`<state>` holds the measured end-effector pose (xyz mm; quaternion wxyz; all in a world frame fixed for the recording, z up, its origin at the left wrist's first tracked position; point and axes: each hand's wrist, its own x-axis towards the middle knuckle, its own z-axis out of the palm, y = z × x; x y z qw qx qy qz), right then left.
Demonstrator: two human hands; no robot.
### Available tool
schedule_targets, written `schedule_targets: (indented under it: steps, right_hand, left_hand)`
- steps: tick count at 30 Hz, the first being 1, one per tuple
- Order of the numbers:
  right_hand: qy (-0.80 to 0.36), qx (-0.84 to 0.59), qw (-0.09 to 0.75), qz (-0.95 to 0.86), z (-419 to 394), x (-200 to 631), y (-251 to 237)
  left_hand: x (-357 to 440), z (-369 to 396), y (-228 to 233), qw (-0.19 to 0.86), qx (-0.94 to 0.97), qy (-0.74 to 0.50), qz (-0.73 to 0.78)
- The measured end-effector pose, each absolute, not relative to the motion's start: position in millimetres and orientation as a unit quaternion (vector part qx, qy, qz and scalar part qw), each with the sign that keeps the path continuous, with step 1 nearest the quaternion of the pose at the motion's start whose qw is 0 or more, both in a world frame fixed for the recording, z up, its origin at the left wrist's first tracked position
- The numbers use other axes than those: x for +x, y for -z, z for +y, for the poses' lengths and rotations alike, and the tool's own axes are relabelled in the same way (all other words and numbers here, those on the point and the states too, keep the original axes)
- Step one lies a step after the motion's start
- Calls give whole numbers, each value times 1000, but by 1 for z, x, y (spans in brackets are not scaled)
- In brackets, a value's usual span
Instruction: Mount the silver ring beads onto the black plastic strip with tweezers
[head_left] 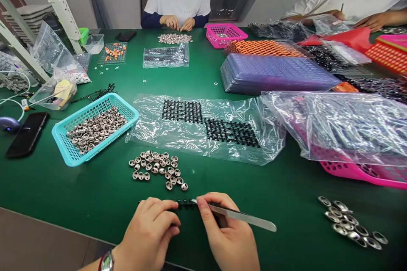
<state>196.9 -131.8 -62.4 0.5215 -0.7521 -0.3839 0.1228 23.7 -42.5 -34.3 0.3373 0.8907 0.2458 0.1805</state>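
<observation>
Near the front edge of the green table [95, 194], the left hand [149, 233] is curled closed, pinching a thin black strip [186, 204] of small parts flat against the surface, while the right hand [227, 230] grips a pair of metal tweezers [237, 216] whose tip rests at the strip's right end. Just beyond the strip lies a loose cluster of small metal rings [157, 169], with a turquoise basket [95, 129] full of more of them further to the left and another scatter of finished rings [352, 224] off to the right. A clear plastic bag [206, 129] holding black gridded strips sits behind the cluster. The strip looks slight and flexible, so a hard push from the tweezers could probably flick it loose from the pinch or snap a piece off. A sideways sweep of either wrist could also scatter the loose rings, since they lie unguarded close to the fingers. Across the table another person's hands [178, 22] work over a separate pile.
</observation>
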Motion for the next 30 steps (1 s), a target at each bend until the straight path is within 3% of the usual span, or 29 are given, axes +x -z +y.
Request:
schedule_targets:
  steps: [11,18,22,26,30]
  right_hand:
    - [-9,-701,529,-478,-127,192,53]
    - [-9,-667,523,-530,-129,191,58]
    - [-39,-661,550,-508,-128,195,60]
    - [-152,-693,579,-402,-130,200,61]
    - [-195,-696,593,-354,-131,200,57]
  left_hand:
    - [25,-42,32,330,895,-168,251]
    - [24,-42,36,331,896,-166,246]
    - [24,-40,36,345,892,-158,245]
    - [25,-37,33,352,888,-153,253]
    - [26,-38,32,355,876,-211,249]
